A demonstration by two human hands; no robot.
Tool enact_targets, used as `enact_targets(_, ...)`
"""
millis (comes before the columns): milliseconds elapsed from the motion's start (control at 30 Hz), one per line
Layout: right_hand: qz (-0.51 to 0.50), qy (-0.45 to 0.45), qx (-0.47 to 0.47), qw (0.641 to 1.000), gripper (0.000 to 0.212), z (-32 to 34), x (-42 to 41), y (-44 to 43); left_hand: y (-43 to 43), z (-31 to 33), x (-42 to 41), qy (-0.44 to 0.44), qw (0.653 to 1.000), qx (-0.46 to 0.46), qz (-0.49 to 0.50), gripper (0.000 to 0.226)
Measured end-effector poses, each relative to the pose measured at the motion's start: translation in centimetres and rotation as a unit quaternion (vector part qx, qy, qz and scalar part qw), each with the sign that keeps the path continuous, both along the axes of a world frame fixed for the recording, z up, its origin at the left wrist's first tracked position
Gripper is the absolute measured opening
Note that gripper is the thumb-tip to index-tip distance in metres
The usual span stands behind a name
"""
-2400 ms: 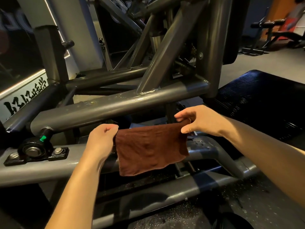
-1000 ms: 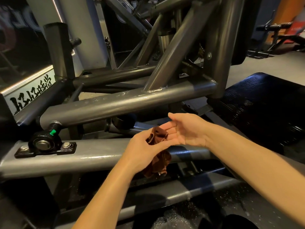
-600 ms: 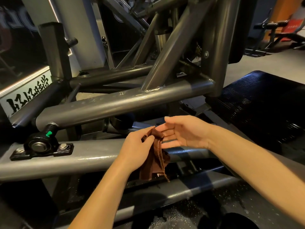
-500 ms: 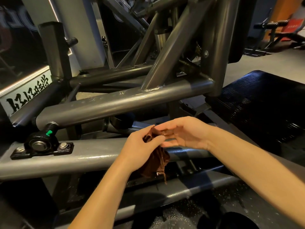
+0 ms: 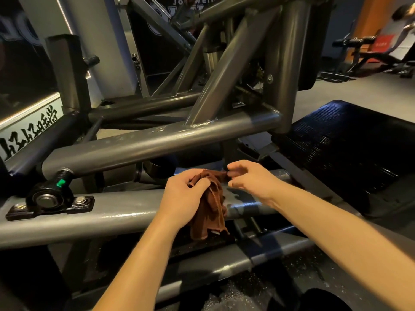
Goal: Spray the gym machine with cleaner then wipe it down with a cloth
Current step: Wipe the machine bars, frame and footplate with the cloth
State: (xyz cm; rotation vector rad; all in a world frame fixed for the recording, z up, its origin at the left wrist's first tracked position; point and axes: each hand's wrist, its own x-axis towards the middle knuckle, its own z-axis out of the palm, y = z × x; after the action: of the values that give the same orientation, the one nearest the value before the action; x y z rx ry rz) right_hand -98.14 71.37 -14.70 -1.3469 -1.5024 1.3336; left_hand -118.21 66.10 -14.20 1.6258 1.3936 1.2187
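A grey steel gym machine (image 5: 157,140) fills the view, its thick tubes crossing in front of me. My left hand (image 5: 182,196) grips a bunched brown cloth (image 5: 210,212), which hangs down over the lower horizontal tube (image 5: 101,214). My right hand (image 5: 251,180) is just to the right of it, fingers curled, pinching the cloth's upper corner. Wet droplets glisten on the tube near my right hand. No spray bottle is in view.
A black bearing block (image 5: 48,198) with a green mark is bolted on the lower tube at left. A black ribbed pad (image 5: 350,140) lies at right. Another bench (image 5: 368,57) stands far right. A wall sign (image 5: 29,129) sits at left.
The cloth, held spread between both hands earlier, is now bunched in my left hand. My right hand went from flat and open beside it to pinching its top corner.
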Motion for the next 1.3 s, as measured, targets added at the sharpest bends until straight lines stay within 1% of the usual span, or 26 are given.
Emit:
enact_targets(33,0.038,0.002,-0.012,0.999,0.045,-0.1,0.2,-0.1,-0.1,0.2,0.0,-0.018,1.000,-0.004,-0.008,0.019)
enact_targets(100,0.128,0.061,-0.070,0.987,0.033,-0.2,0.4,-0.3,-0.2,0.6,0.1,-0.047,0.999,-0.009,-0.019,0.020)
enact_targets(133,0.150,0.079,-0.083,0.982,0.027,-0.3,0.5,-0.5,-0.2,0.7,0.1,-0.056,0.998,-0.010,-0.025,0.021)
enact_targets(167,0.157,0.073,-0.075,0.982,0.020,-0.3,0.6,-0.6,-0.3,0.8,0.1,-0.061,0.998,-0.009,-0.030,0.021)
enact_targets(200,0.158,0.058,-0.057,0.984,0.016,-0.4,0.7,-0.7,-0.4,0.8,0.1,-0.062,0.997,-0.009,-0.033,0.022)
enact_targets(233,0.153,0.047,-0.042,0.986,0.017,-0.4,0.8,-0.9,-0.5,0.8,0.0,-0.061,0.997,-0.009,-0.036,0.022)
enact_targets(300,0.151,0.056,-0.031,0.986,0.020,-0.3,1.1,-1.3,-0.4,0.6,-0.3,-0.065,0.997,-0.017,-0.038,0.022)
enact_targets(367,0.158,0.079,-0.043,0.983,0.028,0.0,1.7,-1.2,-0.1,0.1,-0.6,-0.065,0.997,-0.027,-0.028,0.022)
enact_targets(467,0.146,0.068,-0.049,0.986,0.050,0.5,2.3,-0.8,0.6,-0.7,-0.7,-0.051,0.997,-0.058,-0.027,0.024)
enact_targets(500,0.135,0.066,-0.052,0.987,0.052,0.8,2.4,-0.7,0.8,-0.8,-0.5,-0.061,0.995,-0.077,-0.033,0.027)
enact_targets(533,0.124,0.073,-0.051,0.988,0.046,0.9,2.6,-0.6,1.0,-1.0,-0.1,-0.089,0.990,-0.102,-0.042,0.027)
enact_targets(600,0.096,0.080,-0.042,0.991,0.024,1.1,2.7,-0.4,1.3,-1.2,0.7,-0.168,0.970,-0.161,-0.073,0.028)
enact_targets(633,0.084,0.078,-0.039,0.993,0.020,1.1,2.7,-0.3,1.3,-1.2,1.0,-0.184,0.963,-0.175,-0.090,0.036)
enact_targets(700,0.078,0.073,-0.043,0.993,0.020,1.2,3.0,0.0,1.7,-1.7,1.5,-0.179,0.962,-0.169,-0.121,0.050)
enact_targets(800,0.078,0.062,-0.055,0.993,0.013,1.8,3.3,0.3,2.7,-1.7,2.2,-0.121,0.978,-0.130,-0.106,0.054)
enact_targets(900,0.036,0.060,-0.036,0.997,0.018,2.3,3.8,0.8,3.9,-1.1,2.7,-0.071,0.991,-0.103,-0.052,0.050)
enact_targets(933,0.013,0.073,-0.027,0.997,0.020,2.4,4.0,1.0,4.2,-0.6,2.9,-0.066,0.992,-0.096,-0.038,0.049)
enact_targets(1000,-0.037,0.107,-0.010,0.994,0.017,3.0,4.3,1.2,4.9,0.9,3.5,-0.071,0.994,-0.077,-0.015,0.048)
enact_targets(1067,-0.092,0.175,-0.008,0.980,0.016,4.1,4.2,1.4,6.0,2.5,4.2,-0.067,0.996,-0.054,0.000,0.054)
enact_targets(1100,-0.122,0.215,-0.004,0.969,0.017,4.8,4.3,1.7,6.6,3.1,4.4,-0.039,0.998,-0.041,0.007,0.059)
enact_targets(1133,-0.157,0.234,0.016,0.959,0.014,5.7,4.4,1.8,7.3,3.7,4.5,0.014,1.000,-0.019,0.015,0.062)
enact_targets(1167,-0.198,0.216,0.056,0.954,0.012,6.6,4.7,2.1,7.8,4.2,4.4,0.074,0.997,0.010,0.026,0.061)
enact_targets(1200,-0.240,0.165,0.110,0.950,0.011,7.5,5.3,2.7,8.2,4.7,4.3,0.128,0.990,0.044,0.045,0.058)
enact_targets(1233,-0.269,0.099,0.161,0.944,0.010,8.2,6.1,3.4,8.7,5.2,4.1,0.165,0.981,0.079,0.068,0.055)
enact_targets(1300,-0.273,-0.038,0.235,0.932,0.012,9.8,6.9,4.4,9.5,6.0,3.9,0.214,0.960,0.133,0.120,0.054)
